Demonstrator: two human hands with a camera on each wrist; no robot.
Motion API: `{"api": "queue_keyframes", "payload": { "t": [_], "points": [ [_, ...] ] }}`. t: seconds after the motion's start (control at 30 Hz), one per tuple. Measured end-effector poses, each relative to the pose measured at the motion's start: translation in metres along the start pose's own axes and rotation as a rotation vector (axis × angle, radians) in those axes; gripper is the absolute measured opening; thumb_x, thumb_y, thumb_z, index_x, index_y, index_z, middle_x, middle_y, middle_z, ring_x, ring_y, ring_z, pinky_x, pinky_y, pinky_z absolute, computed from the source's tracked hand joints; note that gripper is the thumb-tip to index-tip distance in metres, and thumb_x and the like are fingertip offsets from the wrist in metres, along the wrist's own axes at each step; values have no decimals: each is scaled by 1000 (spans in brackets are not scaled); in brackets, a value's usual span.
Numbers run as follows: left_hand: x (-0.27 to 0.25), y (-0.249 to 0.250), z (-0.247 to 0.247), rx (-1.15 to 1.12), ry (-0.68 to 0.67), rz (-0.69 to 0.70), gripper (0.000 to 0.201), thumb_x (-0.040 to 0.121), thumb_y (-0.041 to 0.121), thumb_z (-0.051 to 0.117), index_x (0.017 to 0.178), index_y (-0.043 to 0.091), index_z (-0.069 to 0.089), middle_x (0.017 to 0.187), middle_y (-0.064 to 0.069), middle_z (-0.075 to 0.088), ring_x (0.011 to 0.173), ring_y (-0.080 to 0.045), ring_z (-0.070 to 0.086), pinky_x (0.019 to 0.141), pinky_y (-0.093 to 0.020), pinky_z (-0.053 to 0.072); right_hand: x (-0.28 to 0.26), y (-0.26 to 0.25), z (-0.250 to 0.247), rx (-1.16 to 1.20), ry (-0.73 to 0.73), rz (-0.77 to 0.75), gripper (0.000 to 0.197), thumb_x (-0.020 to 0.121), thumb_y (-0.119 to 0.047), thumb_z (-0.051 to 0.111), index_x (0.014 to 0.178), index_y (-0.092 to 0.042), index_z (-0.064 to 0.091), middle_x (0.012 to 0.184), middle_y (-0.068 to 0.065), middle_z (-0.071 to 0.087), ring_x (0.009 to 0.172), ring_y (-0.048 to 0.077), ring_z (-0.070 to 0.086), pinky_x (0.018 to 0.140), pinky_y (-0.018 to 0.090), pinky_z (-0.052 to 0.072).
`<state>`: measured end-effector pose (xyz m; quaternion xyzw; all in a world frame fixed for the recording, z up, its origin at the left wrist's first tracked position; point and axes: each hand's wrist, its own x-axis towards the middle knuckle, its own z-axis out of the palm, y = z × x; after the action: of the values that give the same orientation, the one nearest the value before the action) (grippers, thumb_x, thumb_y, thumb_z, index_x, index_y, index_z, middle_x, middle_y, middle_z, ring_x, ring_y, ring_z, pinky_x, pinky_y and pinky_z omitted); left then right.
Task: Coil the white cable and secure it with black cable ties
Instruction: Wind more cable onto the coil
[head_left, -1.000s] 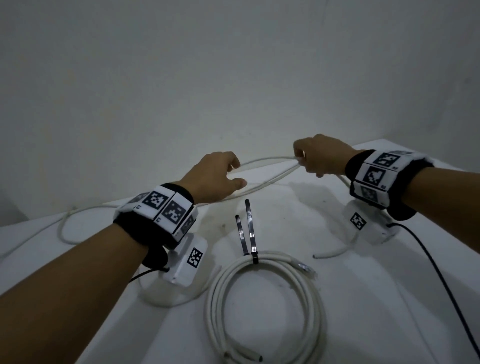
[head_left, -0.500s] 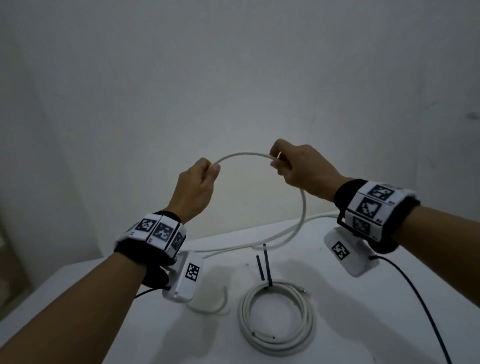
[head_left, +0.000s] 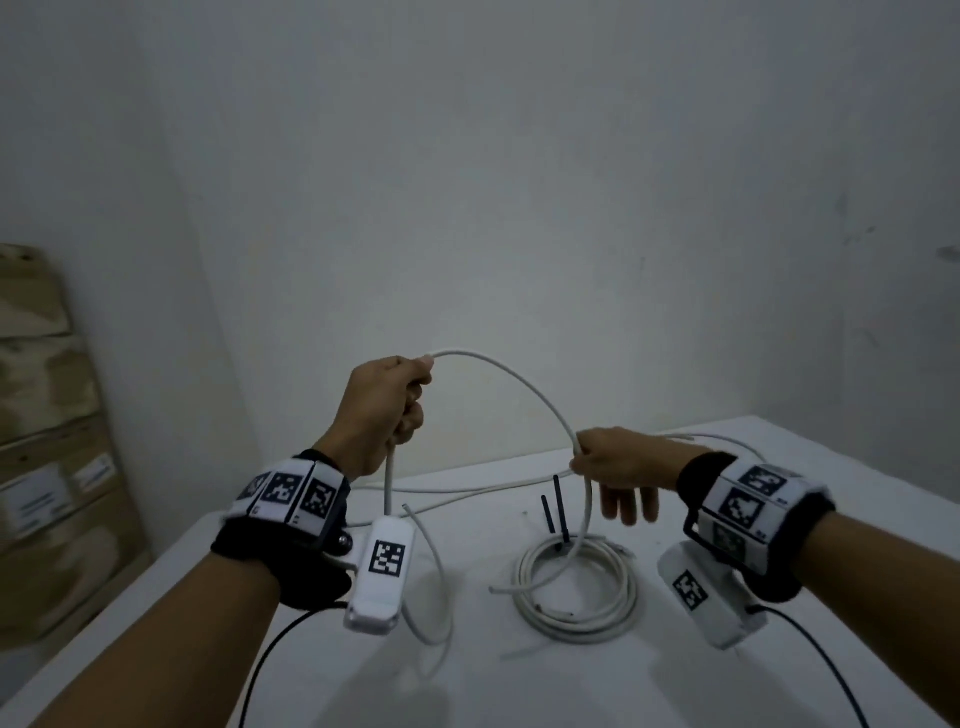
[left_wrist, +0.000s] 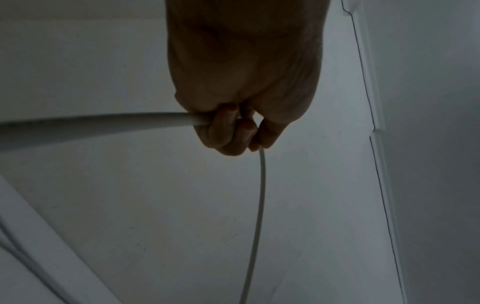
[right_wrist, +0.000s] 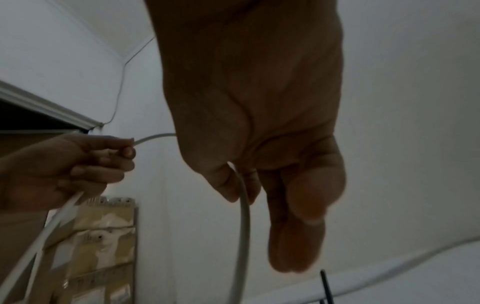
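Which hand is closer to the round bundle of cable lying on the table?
The right hand. It hangs just above the bundle, close to its black ties. The left hand is raised higher and further off to the left.

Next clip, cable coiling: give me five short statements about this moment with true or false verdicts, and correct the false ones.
1. Both hands hold the loose white cable. True.
2. The left hand is lower than the right hand. False: it is higher.
3. A finished coil lies on the table. True.
4. That coil carries a white tie. False: its cable tie is black.
5. Cardboard boxes stand at the right. False: at the left.
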<state>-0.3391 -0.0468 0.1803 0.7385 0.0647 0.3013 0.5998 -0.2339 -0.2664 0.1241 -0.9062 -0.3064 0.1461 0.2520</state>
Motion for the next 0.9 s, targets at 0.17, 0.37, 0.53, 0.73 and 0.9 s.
{"api": "queue_keyframes", "payload": {
  "t": [0.17, 0.37, 0.53, 0.73, 0.9],
  "points": [
    [-11, -15, -12, 14, 47, 25, 22, 94, 20, 58, 76, 8, 61, 68, -4, 53, 62, -16, 50, 48, -28, 46, -4, 1, 15, 648, 98, -236, 15, 102, -17, 35, 92, -7, 41, 67, 16, 63, 50, 24, 54, 37, 26, 42],
    [-11, -36, -15, -118, 146, -25, 11, 92, 16, 61, 86, 9, 68, 95, -11, 68, 90, -28, 67, 81, -40, 54, 9, -24, 53, 1121, 211, -268, 16, 102, -17, 38, 87, -11, 39, 64, 17, 60, 44, 20, 56, 37, 27, 47],
    [-17, -49, -5, -334, 155, -32, 19, 93, 14, 60, 111, 10, 60, 99, -15, 70, 74, -29, 72, 65, -33, 60, 19, -47, 93, 1400, 193, -146, 14, 103, -15, 33, 95, -7, 41, 71, 21, 58, 52, 26, 60, 50, 37, 56],
    [-18, -58, -7, -254, 117, -47, 23, 95, 21, 58, 106, 2, 63, 98, -13, 72, 55, -17, 67, 49, -22, 53, 19, -63, 125, 1563, -58, -92, 16, 102, -10, 37, 86, -7, 42, 72, 24, 63, 56, 29, 67, 51, 35, 57],
    [-19, -62, -13, -238, 80, -66, 27, 96, 27, 54, 106, 4, 65, 95, -14, 72, 64, -21, 70, 52, -25, 56, 18, -71, 124, 1785, -38, -37, 20, 102, -8, 34, 84, -6, 42, 82, 30, 59, 74, 37, 63, 51, 36, 59]
  ]
}}
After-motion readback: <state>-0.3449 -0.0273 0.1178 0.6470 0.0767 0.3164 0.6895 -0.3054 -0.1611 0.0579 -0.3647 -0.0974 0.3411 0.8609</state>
